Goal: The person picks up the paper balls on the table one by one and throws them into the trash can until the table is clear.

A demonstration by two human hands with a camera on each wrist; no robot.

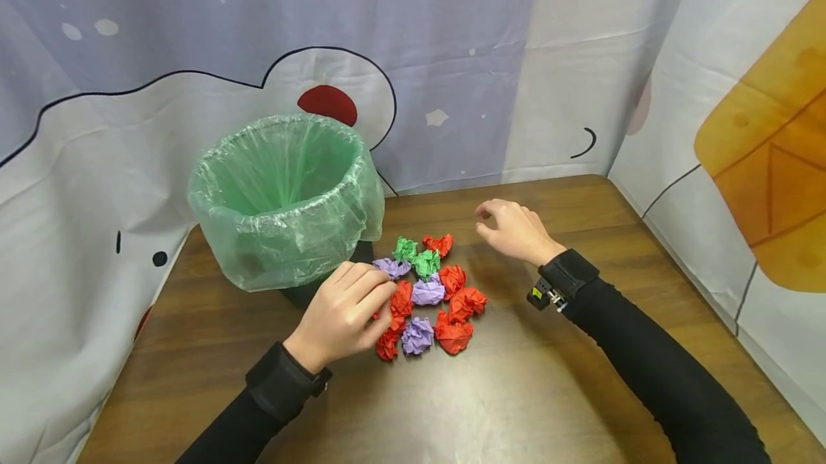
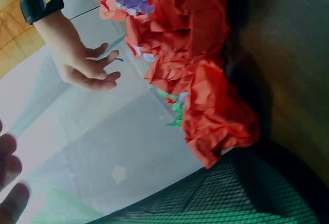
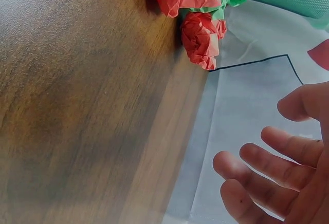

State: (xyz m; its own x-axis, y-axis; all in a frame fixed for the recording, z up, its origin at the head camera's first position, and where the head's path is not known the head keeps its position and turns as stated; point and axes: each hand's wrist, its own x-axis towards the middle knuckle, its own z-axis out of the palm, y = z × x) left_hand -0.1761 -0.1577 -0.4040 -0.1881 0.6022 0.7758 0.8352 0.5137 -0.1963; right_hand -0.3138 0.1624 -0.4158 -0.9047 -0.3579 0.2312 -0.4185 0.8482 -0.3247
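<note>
Several crumpled paper balls lie in a cluster on the wooden table: red ones (image 1: 454,333), purple ones (image 1: 417,335) and green ones (image 1: 426,263). My left hand (image 1: 348,310) hovers at the left side of the cluster, fingers loosely bent, covering part of it in the head view. In the left wrist view its fingertips (image 2: 10,167) show apart from the red paper balls (image 2: 205,116), with nothing between them. Over the table to the right of the cluster is my right hand (image 1: 516,231). Its fingers (image 3: 262,183) are spread and relaxed in the right wrist view, holding nothing.
A dark mesh bin lined with a translucent green bag (image 1: 290,234) stands at the back left, close to the paper balls and my left hand. Patterned curtains (image 1: 452,91) hang behind the table (image 1: 516,392) and along its right edge.
</note>
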